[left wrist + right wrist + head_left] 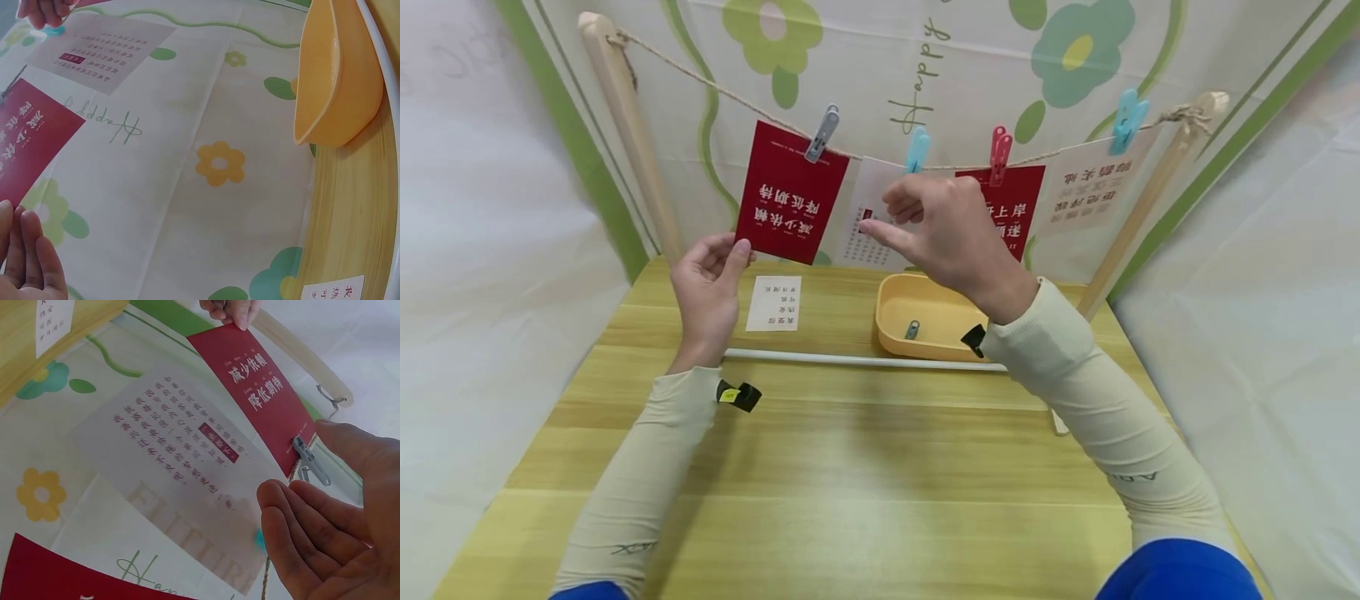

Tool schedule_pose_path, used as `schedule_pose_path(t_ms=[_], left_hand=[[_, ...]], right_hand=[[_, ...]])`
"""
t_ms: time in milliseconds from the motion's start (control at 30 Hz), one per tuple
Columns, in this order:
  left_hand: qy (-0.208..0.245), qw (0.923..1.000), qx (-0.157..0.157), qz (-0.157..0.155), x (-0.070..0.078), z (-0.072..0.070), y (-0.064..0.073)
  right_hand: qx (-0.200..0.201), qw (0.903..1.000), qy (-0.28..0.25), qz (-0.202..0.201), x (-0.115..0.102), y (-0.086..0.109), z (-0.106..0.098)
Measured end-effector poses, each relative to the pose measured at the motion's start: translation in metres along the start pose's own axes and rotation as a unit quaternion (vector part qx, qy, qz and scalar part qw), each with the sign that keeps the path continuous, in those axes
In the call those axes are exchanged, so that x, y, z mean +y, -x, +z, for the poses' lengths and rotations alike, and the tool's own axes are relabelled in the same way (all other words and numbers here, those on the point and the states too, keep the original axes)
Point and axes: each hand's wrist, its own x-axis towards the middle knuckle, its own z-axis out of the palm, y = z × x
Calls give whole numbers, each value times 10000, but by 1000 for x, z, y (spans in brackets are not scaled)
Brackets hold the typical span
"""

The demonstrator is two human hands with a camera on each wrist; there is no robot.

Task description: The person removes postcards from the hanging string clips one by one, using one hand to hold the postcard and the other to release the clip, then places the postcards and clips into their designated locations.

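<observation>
Blue sleeve [1180, 575] is seen below, right of gray clip [822, 135] | red card [792, 200] is hung under clip, long side downward; far corner is pinched by nearer left hand [709, 292] | right hand [946, 237] is held right of clip, thumb and fingers apart

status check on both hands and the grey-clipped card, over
Left hand pinches red card's lower corner. Right hand holds nothing. Grey clip fastens card to rope. Right hand partly hides second red card in head view.

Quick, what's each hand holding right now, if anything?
Left hand: holding the red card with the grey clip, by a lower corner.
Right hand: open, holding nothing, thumb and fingers apart.
</observation>
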Motion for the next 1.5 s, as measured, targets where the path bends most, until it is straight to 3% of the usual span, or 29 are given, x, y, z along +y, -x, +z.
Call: schedule_pose_path(t_ms=[533, 967, 1500], left_hand=[[-190, 9997, -136, -65, 0, -2, 2], [-149, 9997, -212, -6, -1, -4, -1], [-238, 9994, -246, 3, -3, -3, -1]], right_hand=[[-69, 9995, 264, 167, -17, -32, -16], [-285, 9971, 266, 661, -21, -61, -27], [-704, 9890, 901, 938, -28, -86, -27]])
